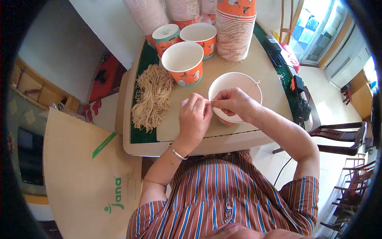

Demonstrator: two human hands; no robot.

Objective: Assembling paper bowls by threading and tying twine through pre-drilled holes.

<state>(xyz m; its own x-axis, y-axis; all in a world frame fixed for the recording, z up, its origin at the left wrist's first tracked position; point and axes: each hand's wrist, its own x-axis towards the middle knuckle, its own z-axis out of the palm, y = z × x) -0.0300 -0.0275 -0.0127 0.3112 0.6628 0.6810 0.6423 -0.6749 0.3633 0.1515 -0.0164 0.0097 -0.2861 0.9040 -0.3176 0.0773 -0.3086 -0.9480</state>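
Note:
A white-lined orange paper bucket (254,93) stands on the table in front of me. A thin beige string (253,85) shows at its right rim. At the bucket's left rim my left hand (195,116) and my right hand (235,103) meet, fingertips nearly touching. Both pinch what looks like the thin string; the tiny piece between them is barely visible, and fingers hide most of it. A bundle of loose beige strings (153,99) lies left of my left hand. Just beyond my hands stands another orange bucket (191,75) with a white inside.
Behind are an open orange bucket (209,44), an upside-down one (165,34) and tall nested stacks (234,38). Black power adapters (299,89) and cables lie along the table's right edge. A large cardboard sheet (79,167) leans at left; a wooden chair (340,137) stands right.

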